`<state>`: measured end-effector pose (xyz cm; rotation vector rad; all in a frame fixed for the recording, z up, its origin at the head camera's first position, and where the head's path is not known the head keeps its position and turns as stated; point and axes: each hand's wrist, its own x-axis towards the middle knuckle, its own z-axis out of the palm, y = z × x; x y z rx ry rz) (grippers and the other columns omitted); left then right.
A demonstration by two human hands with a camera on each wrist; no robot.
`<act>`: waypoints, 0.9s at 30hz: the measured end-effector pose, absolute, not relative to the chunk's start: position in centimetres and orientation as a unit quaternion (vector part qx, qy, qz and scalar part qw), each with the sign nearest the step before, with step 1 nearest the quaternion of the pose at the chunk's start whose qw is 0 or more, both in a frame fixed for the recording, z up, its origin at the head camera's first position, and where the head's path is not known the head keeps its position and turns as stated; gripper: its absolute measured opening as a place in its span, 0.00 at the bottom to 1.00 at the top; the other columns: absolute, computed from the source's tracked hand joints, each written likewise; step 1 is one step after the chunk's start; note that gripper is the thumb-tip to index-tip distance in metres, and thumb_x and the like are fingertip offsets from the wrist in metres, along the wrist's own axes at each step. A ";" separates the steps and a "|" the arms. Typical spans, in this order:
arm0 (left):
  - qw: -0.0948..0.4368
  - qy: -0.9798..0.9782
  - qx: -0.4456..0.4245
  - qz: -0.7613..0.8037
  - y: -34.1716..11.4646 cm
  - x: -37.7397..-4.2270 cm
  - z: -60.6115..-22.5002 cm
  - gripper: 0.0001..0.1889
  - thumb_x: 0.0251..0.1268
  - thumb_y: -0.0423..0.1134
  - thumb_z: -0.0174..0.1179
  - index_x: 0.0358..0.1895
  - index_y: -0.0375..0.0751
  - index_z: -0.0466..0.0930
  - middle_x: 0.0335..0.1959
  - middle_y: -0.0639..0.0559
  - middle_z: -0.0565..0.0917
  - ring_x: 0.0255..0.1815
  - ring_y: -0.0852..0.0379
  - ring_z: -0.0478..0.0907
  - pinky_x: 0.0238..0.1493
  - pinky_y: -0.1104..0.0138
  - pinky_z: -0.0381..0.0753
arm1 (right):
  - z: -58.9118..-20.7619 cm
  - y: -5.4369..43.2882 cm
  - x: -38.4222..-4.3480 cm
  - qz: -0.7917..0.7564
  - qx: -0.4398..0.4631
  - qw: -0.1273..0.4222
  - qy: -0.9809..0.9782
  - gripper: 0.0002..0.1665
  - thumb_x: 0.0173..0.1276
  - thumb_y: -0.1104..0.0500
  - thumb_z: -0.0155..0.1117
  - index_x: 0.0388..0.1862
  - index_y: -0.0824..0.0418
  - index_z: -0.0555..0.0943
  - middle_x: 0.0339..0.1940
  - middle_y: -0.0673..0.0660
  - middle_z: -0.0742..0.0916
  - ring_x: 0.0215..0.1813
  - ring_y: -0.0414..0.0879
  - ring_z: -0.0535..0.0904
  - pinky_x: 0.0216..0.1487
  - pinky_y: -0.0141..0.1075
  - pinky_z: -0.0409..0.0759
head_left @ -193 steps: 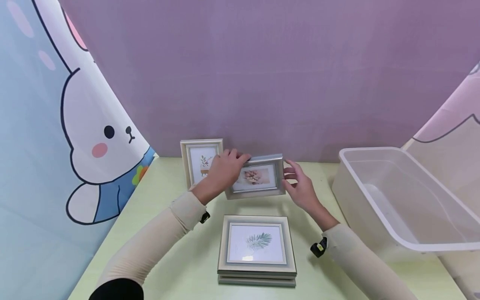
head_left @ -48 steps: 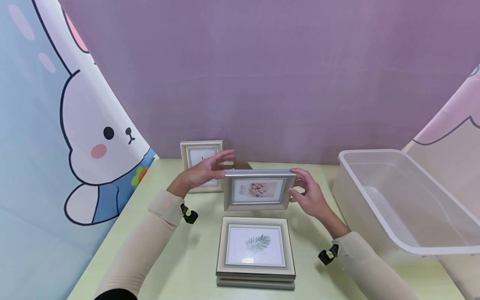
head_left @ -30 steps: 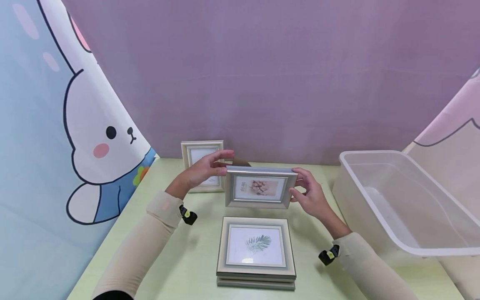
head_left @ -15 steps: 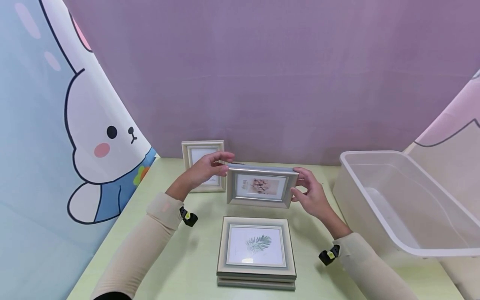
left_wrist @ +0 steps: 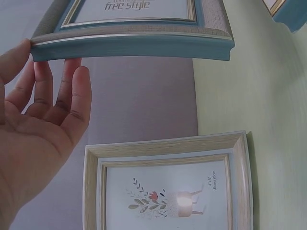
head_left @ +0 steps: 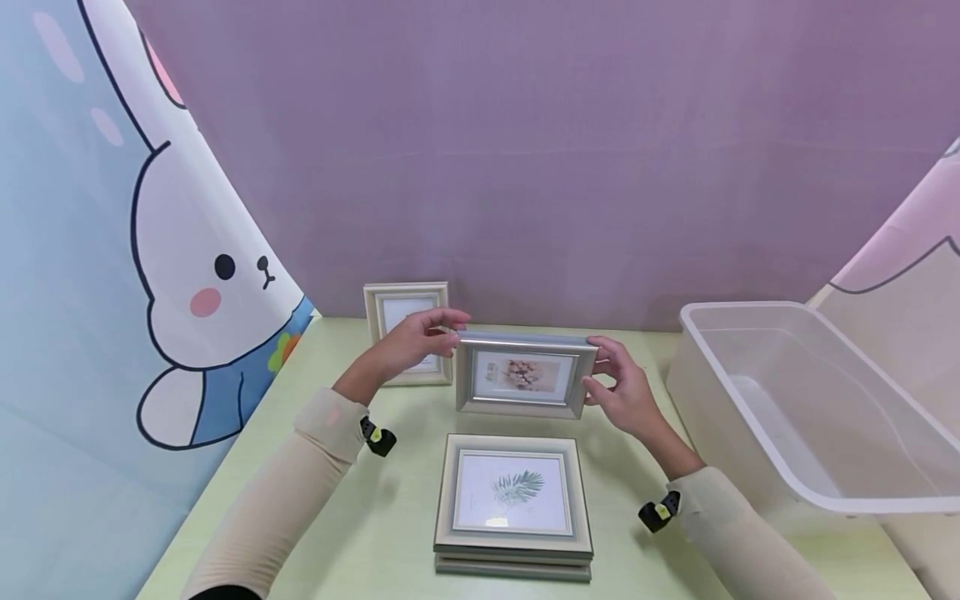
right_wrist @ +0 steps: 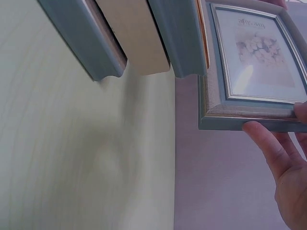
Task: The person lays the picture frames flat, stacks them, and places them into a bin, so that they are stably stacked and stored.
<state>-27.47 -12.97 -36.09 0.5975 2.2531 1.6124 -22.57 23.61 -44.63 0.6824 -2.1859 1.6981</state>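
A silver picture frame [head_left: 522,375] with a flower picture stands near upright in both hands, above the middle of the table. My left hand [head_left: 408,342] pinches its upper left corner, thumb in front and fingers behind, as the left wrist view shows. On the opposite side my right hand [head_left: 622,392] grips the edge, thumb on the front face. Behind the left hand stands a cream picture frame [head_left: 397,310] with a plant print, partly hidden. Closer to me lies a stack of picture frames [head_left: 513,492], the top one showing a green leaf.
To the right a large white plastic tub [head_left: 720,400] stands on the pale green table [head_left: 337,517]. A purple cloth backdrop [head_left: 562,167] rises directly behind the table. Rabbit-printed cloth [head_left: 217,317] hangs on the left.
Since the oldest frame, the held picture frame has come nearer and slightly right, and the left hand has shifted from its top to its left corner. In the last second it barely moves.
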 end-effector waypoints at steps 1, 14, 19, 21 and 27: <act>0.154 0.786 0.209 0.561 -12.9 -27.5 -36.1 0.24 0.73 0.38 0.61 0.70 0.39 0.72 0.67 0.40 0.76 0.48 0.53 0.82 0.55 0.62 0.85 | -44.7 23.7 -22.6 0.588 0.236 0.145 -0.760 0.40 0.61 0.83 0.62 0.70 0.66 0.66 0.47 0.75 0.81 0.44 0.36 0.84 0.26 0.53 0.87; 0.158 0.779 0.211 0.569 -12.6 -27.6 -35.9 0.22 0.74 0.38 0.60 0.69 0.42 0.74 0.67 0.41 0.76 0.51 0.53 0.82 0.56 0.59 0.85 | -44.7 24.0 -22.6 0.594 0.237 0.150 -0.754 0.40 0.60 0.84 0.61 0.71 0.66 0.66 0.47 0.76 0.81 0.43 0.35 0.84 0.25 0.52 0.87; 0.158 0.782 0.205 0.567 -12.5 -27.5 -36.3 0.22 0.74 0.38 0.60 0.68 0.43 0.74 0.67 0.42 0.76 0.50 0.53 0.83 0.61 0.51 0.83 | -44.9 24.1 -22.5 0.599 0.237 0.146 -0.751 0.39 0.61 0.83 0.61 0.70 0.66 0.66 0.48 0.77 0.81 0.44 0.34 0.84 0.25 0.51 0.87; 0.157 0.784 0.205 0.564 -12.6 -27.5 -36.4 0.22 0.74 0.38 0.61 0.68 0.43 0.74 0.66 0.42 0.76 0.49 0.53 0.83 0.61 0.49 0.83 | -44.9 24.1 -22.5 0.598 0.238 0.145 -0.751 0.39 0.61 0.82 0.62 0.71 0.66 0.66 0.48 0.77 0.81 0.44 0.34 0.84 0.25 0.50 0.87; 0.158 0.786 0.208 0.561 -12.5 -27.3 -36.5 0.22 0.74 0.39 0.61 0.69 0.43 0.74 0.64 0.42 0.75 0.50 0.51 0.83 0.58 0.54 0.85 | -45.0 24.2 -22.3 0.599 0.239 0.144 -0.751 0.39 0.61 0.82 0.62 0.71 0.66 0.66 0.49 0.77 0.81 0.44 0.34 0.84 0.25 0.51 0.87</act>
